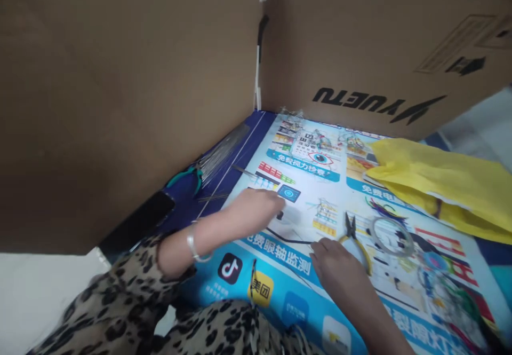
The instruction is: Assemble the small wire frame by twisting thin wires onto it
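My left hand (256,205) reaches over a printed blue poster mat (288,285), its fingers curled down onto one end of a thin black wire (286,237). My right hand (338,267) lies on the mat with fingertips pinched at the wire's other end. The wire runs along the mat between the two hands. Yellow-handled pliers (356,237) lie just right of my right hand. A silver bangle sits on my left wrist.
A coil of grey wire (390,235) and coloured wires lie to the right. A yellow bag (440,184) rests at the back right. Green-handled pliers (188,176) and a bundle of thin metal rods (222,155) lie by the cardboard walls (120,104) that enclose the mat.
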Motion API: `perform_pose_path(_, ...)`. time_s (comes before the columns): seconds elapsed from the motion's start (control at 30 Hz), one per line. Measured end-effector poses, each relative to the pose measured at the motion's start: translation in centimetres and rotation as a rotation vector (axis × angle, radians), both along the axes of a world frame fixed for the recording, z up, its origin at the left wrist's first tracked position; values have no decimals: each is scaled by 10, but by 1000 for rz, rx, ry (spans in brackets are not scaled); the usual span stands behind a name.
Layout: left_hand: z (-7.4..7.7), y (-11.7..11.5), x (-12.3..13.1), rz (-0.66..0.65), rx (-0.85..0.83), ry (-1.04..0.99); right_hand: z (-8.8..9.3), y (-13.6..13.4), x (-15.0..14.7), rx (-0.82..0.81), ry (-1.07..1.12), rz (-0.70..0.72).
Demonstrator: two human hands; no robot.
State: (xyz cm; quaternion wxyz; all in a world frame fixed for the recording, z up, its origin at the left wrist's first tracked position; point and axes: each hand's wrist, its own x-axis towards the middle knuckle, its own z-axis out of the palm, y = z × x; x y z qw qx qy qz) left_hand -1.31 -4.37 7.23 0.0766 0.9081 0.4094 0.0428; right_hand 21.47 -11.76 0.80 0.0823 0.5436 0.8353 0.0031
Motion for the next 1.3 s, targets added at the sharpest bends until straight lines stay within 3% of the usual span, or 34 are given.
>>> perform_pose_path(0.13,0,-11,-82,372,-38,206,-3,-4,-2,64,-17,14)
perform_pose_path(0.23,-17,-7,-111,447,-96,348,-2,-4,-6,67,-35,-13)
perform_pose_path(0.4,-39,7,-113,457,-116,374,-2,1,-7,60,-5,-48)
perform_pose_path(0.8,-44,33,-120,423,-247,320,-5,7,-2,41,102,-91)
perform_pose_path(0.93,-32,23,-131,448,-204,205,-2,6,-2,-15,107,-122)
perform_pose_path(1.1,-14,-12,-128,455,-166,-40,9,5,-1,-111,154,-134)
perform_pose_path(1.2,-21,-40,-101,406,-381,-624,20,1,-4,-157,143,-140)
perform_pose_path(1.3,-42,-63,-66,322,-565,-814,29,-10,-9,-154,168,-79)
